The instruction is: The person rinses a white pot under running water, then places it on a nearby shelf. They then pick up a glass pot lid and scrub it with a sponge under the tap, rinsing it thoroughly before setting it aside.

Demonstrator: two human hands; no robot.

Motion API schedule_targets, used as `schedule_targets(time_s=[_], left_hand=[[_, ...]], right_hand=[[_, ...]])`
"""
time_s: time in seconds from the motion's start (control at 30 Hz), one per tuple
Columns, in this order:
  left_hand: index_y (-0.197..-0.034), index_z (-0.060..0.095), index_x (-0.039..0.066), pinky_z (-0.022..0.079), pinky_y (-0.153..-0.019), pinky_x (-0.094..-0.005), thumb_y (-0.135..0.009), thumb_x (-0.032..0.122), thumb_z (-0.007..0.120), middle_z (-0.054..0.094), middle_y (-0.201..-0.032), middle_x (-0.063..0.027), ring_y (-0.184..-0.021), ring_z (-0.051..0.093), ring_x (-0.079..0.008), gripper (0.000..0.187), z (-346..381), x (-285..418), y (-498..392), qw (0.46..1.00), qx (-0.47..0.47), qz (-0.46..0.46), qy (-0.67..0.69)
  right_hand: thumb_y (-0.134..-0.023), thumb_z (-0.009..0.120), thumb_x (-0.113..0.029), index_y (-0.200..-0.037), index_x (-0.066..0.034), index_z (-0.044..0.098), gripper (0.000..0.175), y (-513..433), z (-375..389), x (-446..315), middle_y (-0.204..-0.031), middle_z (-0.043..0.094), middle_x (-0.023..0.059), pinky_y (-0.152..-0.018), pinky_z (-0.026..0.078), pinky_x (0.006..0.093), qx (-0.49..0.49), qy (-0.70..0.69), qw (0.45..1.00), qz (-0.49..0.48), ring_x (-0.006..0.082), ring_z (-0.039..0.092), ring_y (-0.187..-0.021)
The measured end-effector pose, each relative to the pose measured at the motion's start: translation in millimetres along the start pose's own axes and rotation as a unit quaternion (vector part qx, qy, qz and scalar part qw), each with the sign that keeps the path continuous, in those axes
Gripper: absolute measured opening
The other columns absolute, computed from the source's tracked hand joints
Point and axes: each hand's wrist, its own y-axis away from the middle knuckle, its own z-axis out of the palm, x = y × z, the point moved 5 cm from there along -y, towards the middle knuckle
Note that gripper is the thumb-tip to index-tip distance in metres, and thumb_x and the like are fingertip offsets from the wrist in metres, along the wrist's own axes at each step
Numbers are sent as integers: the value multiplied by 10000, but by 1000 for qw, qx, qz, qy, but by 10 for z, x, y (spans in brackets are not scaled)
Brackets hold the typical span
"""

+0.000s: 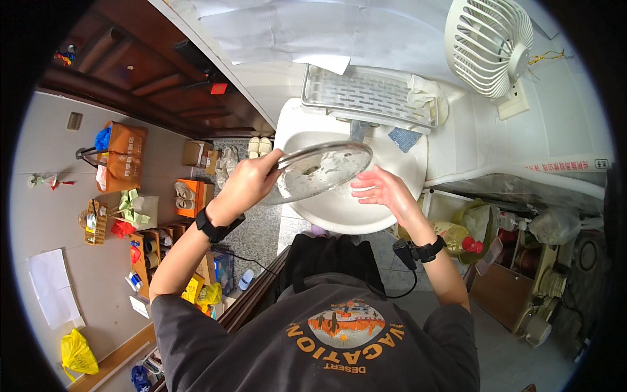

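Note:
My left hand point(253, 177) grips the rim of a round glass pot lid point(328, 169) on its left side. The lid is tilted over a white washbasin point(352, 220), and water drops cling to the glass. To the right of the lid, my right hand point(379, 191) hangs over the basin with its fingers apart, wet and holding nothing. A metal faucet point(357, 131) stands at the back of the basin, partly hidden behind the lid. On the basin's back right rim lies a blue-grey scouring cloth point(405, 139).
Above the basin sits a slotted metal rack point(362, 90) with a white cloth point(423, 91) on it. A white fan point(490, 46) hangs at the upper right. A yellow liquid bottle point(450, 236) with a red cap stands right of the basin. Shoes and boxes point(196, 153) line the left floor.

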Motion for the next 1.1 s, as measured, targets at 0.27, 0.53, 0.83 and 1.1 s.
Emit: schedule_targets(time_s=[0.27,0.53,0.83,1.1], left_hand=[[-1108,547,-66,601,-720,-296,-1000,162,479,686,-1016,-125,-888,692,-209,262,14,-335,348,955,84,-183,219],[-1180,498,-80,589,-674,-292,-1013,247,453,656,-1096,-165,-877,696,-262,370,574,-1149,654,821,71,-389,412],[-1261,406,-94,597,-744,-307,-1023,204,417,597,-1169,-219,-998,658,-308,382,1628,-1724,549,695,-62,-404,591],[-1243,409,-79,589,-793,-337,-1029,236,400,607,-1151,-198,-1012,660,-266,381,2123,-1962,363,667,-150,-400,610]], right_hand=[[-917,595,-431,-1169,6,500,512,-529,-491,876,-1145,588,126,-811,526,316,37,182,979,83,197,611,-1022],[-1010,382,-446,-1210,-41,490,465,-1583,-567,1278,-1156,582,138,-897,506,376,-20,64,987,144,237,591,-1068],[-1006,449,-332,-1244,-32,430,383,-1932,-963,1176,-997,606,184,-709,589,360,7,72,990,120,287,678,-825],[-951,505,-104,-1189,-47,398,267,-1758,-1272,1138,-1056,624,208,-713,590,359,32,86,990,108,308,692,-842]])
